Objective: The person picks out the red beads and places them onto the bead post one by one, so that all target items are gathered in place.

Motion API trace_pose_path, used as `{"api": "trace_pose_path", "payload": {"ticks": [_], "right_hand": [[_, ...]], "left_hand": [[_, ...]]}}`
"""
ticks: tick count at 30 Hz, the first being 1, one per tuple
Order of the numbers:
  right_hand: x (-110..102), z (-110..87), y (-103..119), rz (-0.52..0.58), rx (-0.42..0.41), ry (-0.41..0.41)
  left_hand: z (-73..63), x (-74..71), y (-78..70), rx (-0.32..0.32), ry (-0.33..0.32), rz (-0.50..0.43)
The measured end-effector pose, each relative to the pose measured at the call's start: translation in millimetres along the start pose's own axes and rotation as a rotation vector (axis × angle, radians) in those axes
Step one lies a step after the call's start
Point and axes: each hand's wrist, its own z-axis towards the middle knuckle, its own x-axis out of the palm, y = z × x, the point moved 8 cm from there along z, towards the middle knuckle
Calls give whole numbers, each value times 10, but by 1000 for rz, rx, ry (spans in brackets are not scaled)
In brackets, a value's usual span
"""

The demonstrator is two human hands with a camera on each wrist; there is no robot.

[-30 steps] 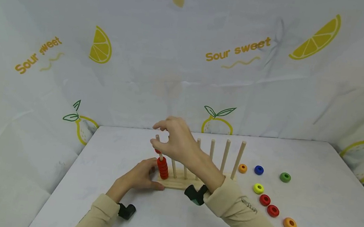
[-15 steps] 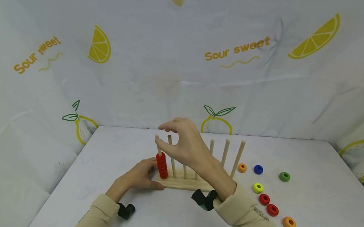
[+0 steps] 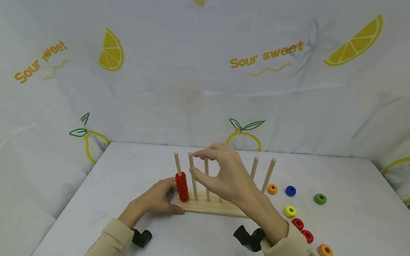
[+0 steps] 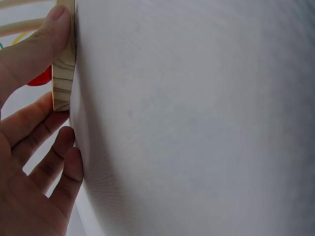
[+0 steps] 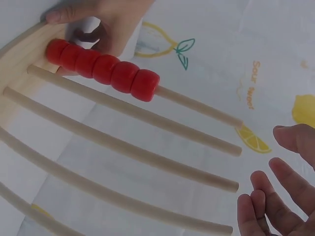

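A wooden peg rack [image 3: 211,207] stands on the table with a row of upright pegs. Several red rings [image 3: 182,187] are stacked on its leftmost peg, whose upper part is bare. My left hand [image 3: 158,198] holds the rack's left end, thumb along the front edge and fingers behind; the left wrist view shows the end of the base [image 4: 62,83] between thumb and fingers. My right hand [image 3: 230,174] is raised in front of the pegs, thumb and fingers spread apart with nothing between them. It hides parts of some middle pegs.
Loose rings lie right of the rack: an orange ring [image 3: 272,189], a blue ring [image 3: 290,191], a green ring [image 3: 320,199], a yellow ring [image 3: 290,211], two red ones and another orange ring [image 3: 325,251]. A printed white cloth [image 3: 155,98] hangs behind the table.
A red ring high on the leftmost peg has dropped onto the stack. My right hand has moved right, away from that peg. The left hand stays put.
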Motion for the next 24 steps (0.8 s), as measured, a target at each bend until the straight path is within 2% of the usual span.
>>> {"api": "trace_pose_path", "payload": {"ticks": [15, 24], "right_hand": [[-221, -504, -254, -74, -1, -56], [-455, -934, -572, -167, 58, -93]], "left_hand": [[-18, 11, 14, -21, -2, 10], [-10, 9, 5, -32, 5, 20]]}}
